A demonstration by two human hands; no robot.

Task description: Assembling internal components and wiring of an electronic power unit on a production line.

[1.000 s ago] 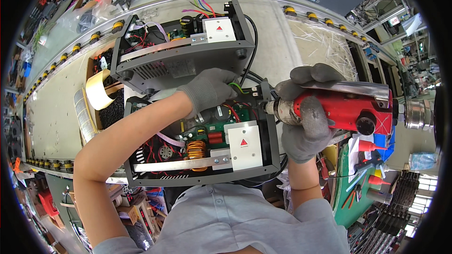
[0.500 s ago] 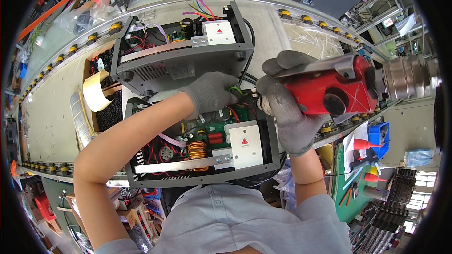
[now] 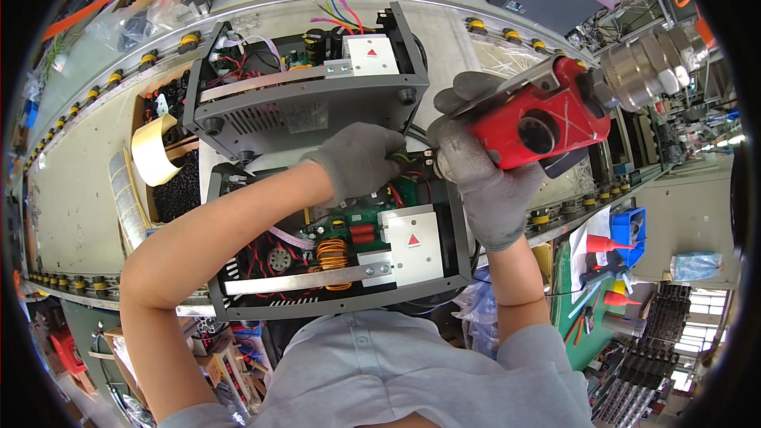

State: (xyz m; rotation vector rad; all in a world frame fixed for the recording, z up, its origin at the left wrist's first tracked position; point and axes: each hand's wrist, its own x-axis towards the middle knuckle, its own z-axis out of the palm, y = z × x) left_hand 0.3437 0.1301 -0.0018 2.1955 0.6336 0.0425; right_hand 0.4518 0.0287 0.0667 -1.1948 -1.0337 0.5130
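My left hand (image 3: 361, 162), in a grey glove, has its fingers pinched at the far right corner of the nearer open metal chassis (image 3: 337, 305). A short green-yellow wire (image 3: 407, 158) runs from those fingertips toward small terminals. Wrapped in my gloved right hand (image 3: 483, 178) is a red air tool (image 3: 519, 131) with a metal lever and a silver hose coupling. Its working end, mostly hidden by the hand, is close to the chassis corner. Inside the chassis are a green circuit board (image 3: 380, 202), a copper-wound coil (image 3: 333, 254) and a white plate (image 3: 412, 246).
A second grey chassis (image 3: 309, 111) stands just beyond, coloured wires (image 3: 341, 12) sticking up from it. Left of both lies a box of small black parts (image 3: 178, 186) with a yellowish roll (image 3: 156, 150). Roller rails (image 3: 190, 40) border the bench. Tools lie on a green mat (image 3: 575, 301).
The red tool has tilted, its coupling end swinging upward and slightly left, while my right hand turned with it. My left hand stays by the chassis corner with the wire.
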